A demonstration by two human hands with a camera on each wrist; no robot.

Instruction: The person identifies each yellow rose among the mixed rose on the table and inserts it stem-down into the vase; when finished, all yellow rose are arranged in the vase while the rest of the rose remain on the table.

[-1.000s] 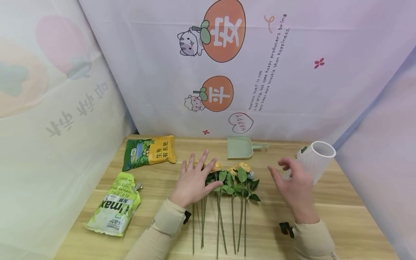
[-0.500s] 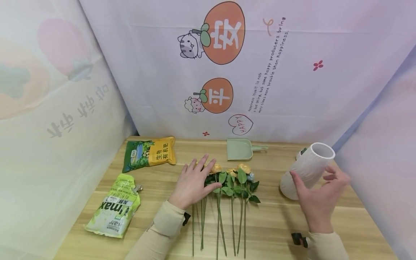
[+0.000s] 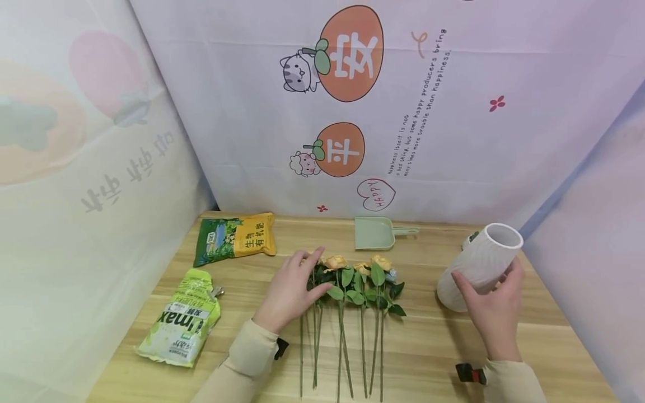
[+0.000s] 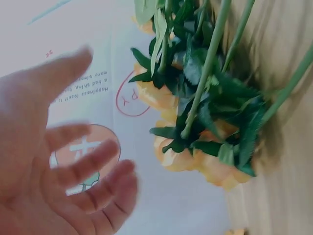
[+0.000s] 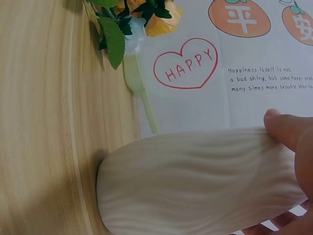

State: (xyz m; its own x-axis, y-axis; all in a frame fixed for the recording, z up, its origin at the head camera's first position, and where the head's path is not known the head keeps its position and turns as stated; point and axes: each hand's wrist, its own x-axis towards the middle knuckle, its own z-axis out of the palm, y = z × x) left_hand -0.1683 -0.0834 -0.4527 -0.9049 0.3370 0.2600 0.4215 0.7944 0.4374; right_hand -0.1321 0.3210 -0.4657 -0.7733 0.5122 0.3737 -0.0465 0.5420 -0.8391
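Note:
A ridged white vase (image 3: 473, 274) stands on the right side of the wooden table. My right hand (image 3: 496, 313) grips it, thumb on the near left side and fingers round the right; in the right wrist view the thumb (image 5: 283, 128) lies along the vase's wall. Several artificial roses (image 3: 360, 280) with yellow-orange blooms lie side by side, stems toward me. Over the leftmost blooms is my left hand (image 3: 289, 291), fingers loosely bent and thumb spread. The left wrist view shows that hand (image 4: 63, 156) holding nothing, beside the rose heads (image 4: 195, 147).
A pale green dustpan (image 3: 374, 233) lies at the back edge by the printed cloth. On the left are a green and yellow fertilizer bag (image 3: 234, 238) and a lime-green bag (image 3: 181, 319) with a metal clip. A small pot (image 3: 467, 240) is partly hidden behind the vase.
My right hand has moved from in front of the vase to its right side and closed round it. My left hand has drawn its spread fingers in and shifted slightly left.

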